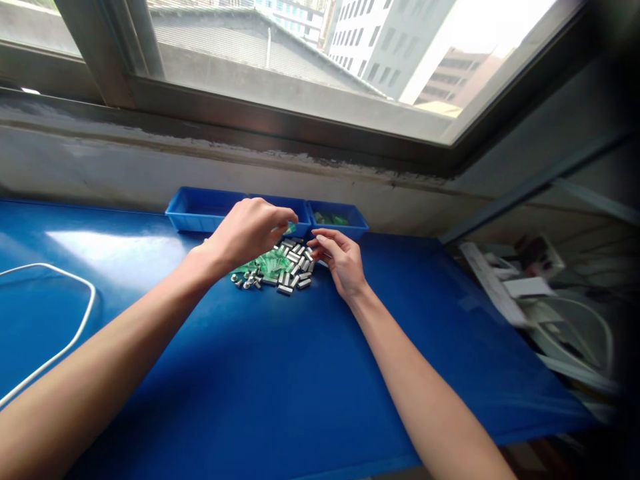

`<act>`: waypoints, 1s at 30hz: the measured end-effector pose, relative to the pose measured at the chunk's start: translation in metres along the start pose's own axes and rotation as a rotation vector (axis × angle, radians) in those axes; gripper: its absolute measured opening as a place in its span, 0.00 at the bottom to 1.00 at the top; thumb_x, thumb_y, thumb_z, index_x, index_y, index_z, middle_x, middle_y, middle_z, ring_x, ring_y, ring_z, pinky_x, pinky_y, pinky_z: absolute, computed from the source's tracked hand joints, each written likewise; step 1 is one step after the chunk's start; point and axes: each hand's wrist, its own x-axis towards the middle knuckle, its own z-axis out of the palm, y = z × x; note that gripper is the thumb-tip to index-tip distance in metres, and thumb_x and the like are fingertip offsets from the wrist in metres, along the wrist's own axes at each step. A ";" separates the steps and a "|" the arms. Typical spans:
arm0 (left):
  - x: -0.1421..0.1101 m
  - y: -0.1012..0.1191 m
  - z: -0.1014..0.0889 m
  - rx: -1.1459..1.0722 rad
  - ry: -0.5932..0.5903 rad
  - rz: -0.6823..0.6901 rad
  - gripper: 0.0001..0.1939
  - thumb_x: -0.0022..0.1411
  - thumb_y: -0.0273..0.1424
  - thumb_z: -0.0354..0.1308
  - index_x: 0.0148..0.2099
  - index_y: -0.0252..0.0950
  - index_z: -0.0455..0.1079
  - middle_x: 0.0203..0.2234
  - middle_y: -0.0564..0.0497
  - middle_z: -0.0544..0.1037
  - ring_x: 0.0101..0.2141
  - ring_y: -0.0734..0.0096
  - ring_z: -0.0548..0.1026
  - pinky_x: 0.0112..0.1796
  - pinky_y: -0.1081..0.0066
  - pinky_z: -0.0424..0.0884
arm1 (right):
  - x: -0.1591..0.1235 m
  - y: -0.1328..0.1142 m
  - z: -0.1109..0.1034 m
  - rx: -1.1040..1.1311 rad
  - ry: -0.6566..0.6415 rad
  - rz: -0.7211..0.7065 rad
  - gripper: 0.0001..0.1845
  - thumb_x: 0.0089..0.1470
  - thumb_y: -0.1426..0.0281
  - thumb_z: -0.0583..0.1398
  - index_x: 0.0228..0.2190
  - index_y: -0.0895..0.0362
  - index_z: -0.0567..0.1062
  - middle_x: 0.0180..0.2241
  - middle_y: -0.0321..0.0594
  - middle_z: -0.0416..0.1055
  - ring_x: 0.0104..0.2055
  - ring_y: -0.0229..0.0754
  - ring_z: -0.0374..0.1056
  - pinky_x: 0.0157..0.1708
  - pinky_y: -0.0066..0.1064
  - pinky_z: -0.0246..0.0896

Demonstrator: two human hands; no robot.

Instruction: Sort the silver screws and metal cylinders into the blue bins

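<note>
My left hand (255, 223) is closed above the pile, its thumb and fingertips pinching a small translucent green piece (291, 229). Just right of the pile is my right hand (340, 259), fingers loosely curved and apart, with nothing visible in them. Between and below the hands lies a mixed heap on the table: green translucent pieces (270, 265), dark and silver rectangular metal blocks (295, 267), and small round metal parts (249, 279) at its left edge. My left hand and wrist hide part of the heap's back.
Three blue bins stand along the wall: a left bin (187, 222), a middle bin (303, 227) partly behind my left hand, and a right bin (363, 223) holding green pieces (330, 219). A white cable (93, 293) curves over the blue table (280, 373). Cluttered shelving (530, 287) stands at right.
</note>
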 end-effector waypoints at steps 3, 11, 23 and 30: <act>0.000 0.004 0.004 -0.345 0.086 -0.062 0.14 0.60 0.31 0.62 0.48 0.35 0.81 0.34 0.46 0.85 0.37 0.62 0.84 0.42 0.67 0.78 | 0.002 0.000 -0.003 -0.076 0.060 -0.113 0.15 0.51 0.62 0.68 0.41 0.53 0.81 0.36 0.37 0.79 0.24 0.32 0.66 0.25 0.27 0.60; 0.000 0.000 0.016 -0.826 0.011 -0.240 0.22 0.55 0.39 0.70 0.50 0.32 0.80 0.38 0.43 0.85 0.40 0.58 0.83 0.41 0.67 0.80 | -0.002 -0.007 -0.006 0.035 -0.172 0.016 0.14 0.50 0.58 0.71 0.31 0.56 0.81 0.23 0.33 0.74 0.23 0.34 0.65 0.25 0.28 0.61; -0.002 -0.007 0.019 -0.402 -0.027 -0.173 0.19 0.62 0.42 0.62 0.48 0.34 0.80 0.37 0.44 0.85 0.38 0.60 0.83 0.41 0.67 0.78 | 0.008 -0.003 -0.014 0.135 0.069 0.172 0.16 0.41 0.61 0.76 0.28 0.57 0.80 0.25 0.36 0.78 0.25 0.36 0.75 0.25 0.22 0.69; -0.005 -0.012 0.006 0.008 -0.387 0.012 0.19 0.58 0.43 0.64 0.47 0.38 0.82 0.43 0.44 0.84 0.44 0.56 0.81 0.46 0.67 0.75 | 0.015 -0.004 -0.016 0.282 0.227 0.140 0.13 0.48 0.70 0.72 0.37 0.54 0.80 0.42 0.39 0.82 0.48 0.41 0.79 0.42 0.26 0.75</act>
